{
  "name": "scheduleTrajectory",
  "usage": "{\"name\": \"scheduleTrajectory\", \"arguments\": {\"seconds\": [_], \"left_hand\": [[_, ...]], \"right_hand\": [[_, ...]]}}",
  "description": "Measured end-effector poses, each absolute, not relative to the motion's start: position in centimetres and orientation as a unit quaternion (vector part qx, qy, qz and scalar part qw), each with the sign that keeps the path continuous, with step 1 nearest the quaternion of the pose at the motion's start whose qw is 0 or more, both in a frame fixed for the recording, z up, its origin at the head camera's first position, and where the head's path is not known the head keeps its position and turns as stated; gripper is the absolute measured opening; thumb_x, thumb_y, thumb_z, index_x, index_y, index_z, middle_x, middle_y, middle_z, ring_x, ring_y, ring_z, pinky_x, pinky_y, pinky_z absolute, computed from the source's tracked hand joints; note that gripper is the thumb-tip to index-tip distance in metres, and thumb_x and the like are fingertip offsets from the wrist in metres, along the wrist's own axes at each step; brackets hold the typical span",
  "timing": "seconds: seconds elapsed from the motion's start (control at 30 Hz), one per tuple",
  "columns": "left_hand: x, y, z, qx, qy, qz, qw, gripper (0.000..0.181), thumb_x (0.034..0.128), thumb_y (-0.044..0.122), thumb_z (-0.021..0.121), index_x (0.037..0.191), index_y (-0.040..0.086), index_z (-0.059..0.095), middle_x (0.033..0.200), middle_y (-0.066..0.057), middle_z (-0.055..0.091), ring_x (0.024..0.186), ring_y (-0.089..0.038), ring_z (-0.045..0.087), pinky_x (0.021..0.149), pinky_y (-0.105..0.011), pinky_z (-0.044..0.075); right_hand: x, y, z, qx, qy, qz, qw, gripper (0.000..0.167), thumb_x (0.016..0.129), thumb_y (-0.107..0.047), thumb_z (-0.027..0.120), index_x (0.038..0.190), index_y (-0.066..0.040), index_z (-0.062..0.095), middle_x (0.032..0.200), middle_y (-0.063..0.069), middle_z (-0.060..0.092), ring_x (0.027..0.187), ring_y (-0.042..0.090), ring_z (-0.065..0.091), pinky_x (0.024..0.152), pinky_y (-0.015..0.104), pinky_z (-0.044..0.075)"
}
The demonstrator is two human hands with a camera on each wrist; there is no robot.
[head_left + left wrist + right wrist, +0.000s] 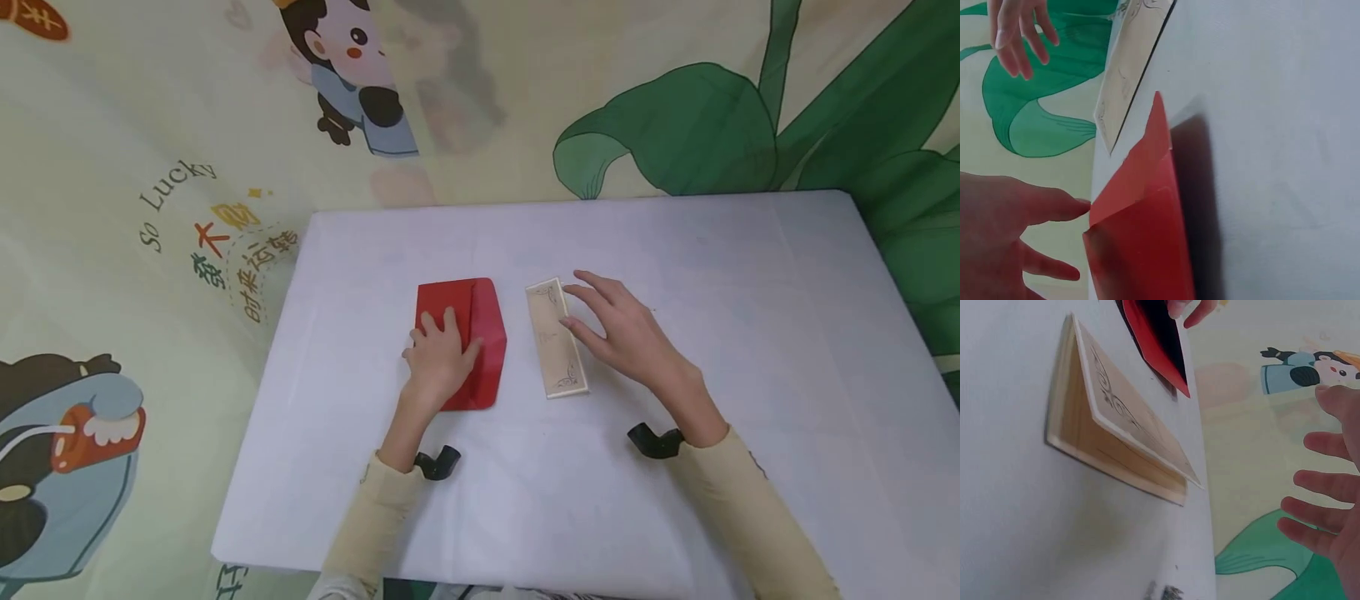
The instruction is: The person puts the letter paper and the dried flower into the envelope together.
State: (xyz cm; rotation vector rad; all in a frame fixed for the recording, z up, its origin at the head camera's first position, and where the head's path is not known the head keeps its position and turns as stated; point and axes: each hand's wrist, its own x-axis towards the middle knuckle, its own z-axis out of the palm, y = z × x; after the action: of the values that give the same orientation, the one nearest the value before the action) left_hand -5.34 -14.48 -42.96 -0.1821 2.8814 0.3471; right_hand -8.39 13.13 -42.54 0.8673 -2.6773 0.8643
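Observation:
A red envelope (491,354) lies on the white table with its flap opened out to the right. My left hand (437,360) is over it, fingers spread; in the left wrist view the thumb is at the edge of the envelope (1141,244). To the right lies a narrow cream folded card (557,354) with scroll ornaments. In the right wrist view its top leaf stands partly raised from the lower leaf of the card (1072,419). My right hand (633,333) hovers beside the card's right edge, thumb and fingers apart, holding nothing.
The white-covered table (360,500) spreads around both items. Behind it hangs a printed cloth (480,179) with cartoon figures and green leaves. A black wrist mount (438,463) is on the left wrist, and another black mount (655,442) on the right.

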Motion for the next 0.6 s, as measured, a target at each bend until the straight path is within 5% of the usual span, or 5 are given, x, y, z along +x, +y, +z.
{"name": "scheduleTrajectory", "arguments": {"seconds": [0.33, 0.6], "left_hand": [[-5.1, -15.0, -43.4, -0.050, 0.979, 0.163, 0.112, 0.070, 0.0950, 0.027, 0.072, 0.150, -0.002, 0.039, 0.134, -0.030, 0.049, 0.116, -0.046, 0.056, 0.088, -0.057, 0.059], [-4.9, -15.8, -43.6, -0.068, 0.971, 0.190, 0.125, 0.073, 0.0934, 0.029, 0.074, 0.152, 0.002, 0.039, 0.137, -0.027, 0.049, 0.122, -0.044, 0.054, 0.092, -0.056, 0.059]], "right_hand": [[-7.8, 10.1, -44.2, 0.335, -0.881, 0.324, 0.087, 0.036, 0.094, -0.018, 0.075, 0.124, 0.000, 0.070, 0.141, 0.021, 0.060, 0.132, 0.037, 0.055, 0.101, 0.051, 0.054], [-7.3, 6.6, -45.1, 0.356, -0.874, 0.332, -0.002, 0.036, 0.097, -0.019, 0.072, 0.126, 0.000, 0.069, 0.142, 0.019, 0.060, 0.133, 0.034, 0.055, 0.104, 0.046, 0.054]]}}
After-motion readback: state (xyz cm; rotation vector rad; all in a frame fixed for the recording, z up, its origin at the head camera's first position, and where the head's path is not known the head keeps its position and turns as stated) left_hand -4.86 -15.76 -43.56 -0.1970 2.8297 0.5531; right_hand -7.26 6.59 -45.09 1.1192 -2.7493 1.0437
